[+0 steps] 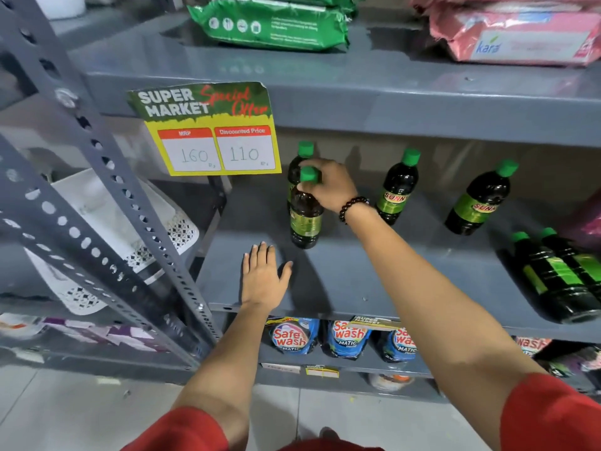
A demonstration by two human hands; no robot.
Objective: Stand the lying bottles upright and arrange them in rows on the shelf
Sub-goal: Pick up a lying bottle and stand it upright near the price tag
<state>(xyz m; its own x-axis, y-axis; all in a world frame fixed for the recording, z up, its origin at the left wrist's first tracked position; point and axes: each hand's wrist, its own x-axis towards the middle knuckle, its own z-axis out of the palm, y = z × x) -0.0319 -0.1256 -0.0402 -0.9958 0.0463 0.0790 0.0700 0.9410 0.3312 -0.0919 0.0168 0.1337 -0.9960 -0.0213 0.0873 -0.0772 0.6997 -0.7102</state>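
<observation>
Grey metal shelf (341, 281) at frame centre carries four upright bottles, the right hand (328, 185) gripping the front bottle (305, 216) by its neck, the left hand (263, 278) flat and empty, and two lying bottles (559, 275) at right remain

Supermarket aisle, shown by priced retail shelving.
Grey slotted-steel shelves (357, 92) are stocked with identical green-capped bottles (395, 193), detergent pouches (294, 336) and wrapped packs (270, 24); a "Super Market Special Offer" tag (208, 128) listing MRP and discounted price is fixed to the shelf edge.
</observation>
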